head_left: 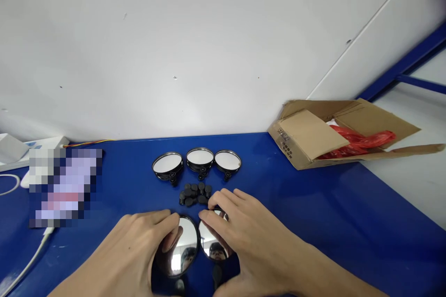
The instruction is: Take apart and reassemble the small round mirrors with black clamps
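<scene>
Two round black-rimmed mirrors lie side by side close to me, faces up, their rims touching or nearly so. My left hand curls round the left mirror, fingers bent over its upper left edge. Over the right mirror my right hand is bent, fingertips at its top rim and thumb low near its short black stem. Both hands partly cover the mirrors. Just beyond the fingers sits a cluster of small black knob-like pieces.
Further back stand a left group of round mirrors, a middle one and a right one, with black ball stems. An open cardboard box holds red plastic. At left are a blurred phone and white cable.
</scene>
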`<action>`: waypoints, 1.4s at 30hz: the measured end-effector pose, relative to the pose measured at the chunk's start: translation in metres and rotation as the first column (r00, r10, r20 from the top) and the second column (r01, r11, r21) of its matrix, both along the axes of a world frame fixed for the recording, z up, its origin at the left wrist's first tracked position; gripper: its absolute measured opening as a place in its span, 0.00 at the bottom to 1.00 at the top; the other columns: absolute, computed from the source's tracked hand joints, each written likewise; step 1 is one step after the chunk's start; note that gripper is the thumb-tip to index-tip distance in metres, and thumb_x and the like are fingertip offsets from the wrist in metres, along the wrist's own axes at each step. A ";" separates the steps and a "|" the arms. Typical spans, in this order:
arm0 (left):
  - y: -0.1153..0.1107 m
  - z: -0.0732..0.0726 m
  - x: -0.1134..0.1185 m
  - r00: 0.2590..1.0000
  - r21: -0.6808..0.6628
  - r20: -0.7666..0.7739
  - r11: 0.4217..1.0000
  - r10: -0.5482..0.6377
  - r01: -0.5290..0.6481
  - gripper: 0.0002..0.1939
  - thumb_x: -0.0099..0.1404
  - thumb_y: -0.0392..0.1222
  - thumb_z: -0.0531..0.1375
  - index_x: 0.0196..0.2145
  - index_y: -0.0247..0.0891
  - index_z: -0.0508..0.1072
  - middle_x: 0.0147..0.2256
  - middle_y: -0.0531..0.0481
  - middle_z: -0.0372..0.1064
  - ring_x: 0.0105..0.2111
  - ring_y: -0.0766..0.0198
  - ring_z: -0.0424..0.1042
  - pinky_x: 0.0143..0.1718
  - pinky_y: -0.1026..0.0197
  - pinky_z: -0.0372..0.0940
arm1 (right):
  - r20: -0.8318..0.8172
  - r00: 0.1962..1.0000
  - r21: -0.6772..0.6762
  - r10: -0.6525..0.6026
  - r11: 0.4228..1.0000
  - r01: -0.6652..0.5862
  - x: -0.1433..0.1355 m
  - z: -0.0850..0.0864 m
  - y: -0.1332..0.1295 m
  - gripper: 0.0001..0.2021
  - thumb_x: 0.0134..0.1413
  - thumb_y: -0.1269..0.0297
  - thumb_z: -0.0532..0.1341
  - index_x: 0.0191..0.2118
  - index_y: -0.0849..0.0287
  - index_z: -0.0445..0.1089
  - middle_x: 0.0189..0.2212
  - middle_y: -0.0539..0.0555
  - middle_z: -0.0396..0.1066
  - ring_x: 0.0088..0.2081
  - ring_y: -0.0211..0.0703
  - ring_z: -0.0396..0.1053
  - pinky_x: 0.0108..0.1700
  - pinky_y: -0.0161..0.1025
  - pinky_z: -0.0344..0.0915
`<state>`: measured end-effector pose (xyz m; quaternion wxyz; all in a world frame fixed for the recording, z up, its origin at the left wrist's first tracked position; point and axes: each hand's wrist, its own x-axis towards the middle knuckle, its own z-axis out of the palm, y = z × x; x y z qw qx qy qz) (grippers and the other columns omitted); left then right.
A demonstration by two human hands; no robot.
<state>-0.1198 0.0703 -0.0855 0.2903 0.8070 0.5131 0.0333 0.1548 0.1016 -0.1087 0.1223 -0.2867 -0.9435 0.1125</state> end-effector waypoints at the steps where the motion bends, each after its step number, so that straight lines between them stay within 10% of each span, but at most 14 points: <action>1: -0.001 0.000 -0.001 1.000 0.006 0.006 1.000 -0.004 0.004 0.26 0.54 0.60 0.76 0.31 0.43 0.67 0.32 0.53 0.74 0.27 0.59 0.68 0.30 0.57 0.50 | 0.000 1.000 0.002 0.005 1.000 -0.005 0.000 0.000 0.000 0.44 0.52 0.22 0.69 0.54 0.60 0.73 0.45 0.60 0.72 0.43 0.56 0.69 0.44 0.53 0.67; 18: -0.004 -0.010 -0.001 0.990 0.161 0.143 0.987 -0.004 -0.019 0.22 0.65 0.52 0.71 0.29 0.43 0.62 0.26 0.58 0.67 0.24 0.65 0.65 0.26 0.60 0.55 | -0.133 0.991 -0.082 -0.005 0.997 -0.006 0.000 0.016 0.004 0.43 0.55 0.25 0.72 0.59 0.60 0.75 0.50 0.61 0.71 0.48 0.57 0.68 0.47 0.52 0.70; 26: -0.004 -0.020 -0.005 0.986 0.303 0.159 0.953 -0.045 -0.005 0.22 0.67 0.49 0.71 0.30 0.44 0.61 0.26 0.60 0.68 0.22 0.67 0.66 0.24 0.61 0.58 | -0.288 0.911 0.099 -0.295 0.937 0.335 0.000 0.009 0.014 0.09 0.77 0.64 0.61 0.56 0.59 0.74 0.35 0.51 0.74 0.37 0.47 0.71 0.38 0.43 0.65; 34: -0.004 -0.022 -0.002 0.982 0.372 0.178 0.928 -0.060 -0.011 0.19 0.69 0.47 0.70 0.31 0.44 0.63 0.26 0.60 0.67 0.22 0.68 0.66 0.23 0.61 0.59 | -0.237 0.728 0.016 -0.643 0.747 0.665 0.009 -0.007 0.038 0.10 0.70 0.59 0.68 0.49 0.53 0.68 0.25 0.41 0.67 0.26 0.42 0.70 0.30 0.38 0.56; 42: -0.004 -0.026 -0.004 0.977 0.381 0.197 0.925 -0.079 -0.002 0.20 0.76 0.47 0.66 0.31 0.44 0.60 0.26 0.60 0.67 0.20 0.70 0.66 0.22 0.64 0.59 | -0.215 0.727 -0.087 -0.653 0.754 0.651 0.006 -0.012 0.048 0.12 0.70 0.62 0.65 0.56 0.51 0.67 0.26 0.41 0.69 0.29 0.43 0.73 0.33 0.39 0.59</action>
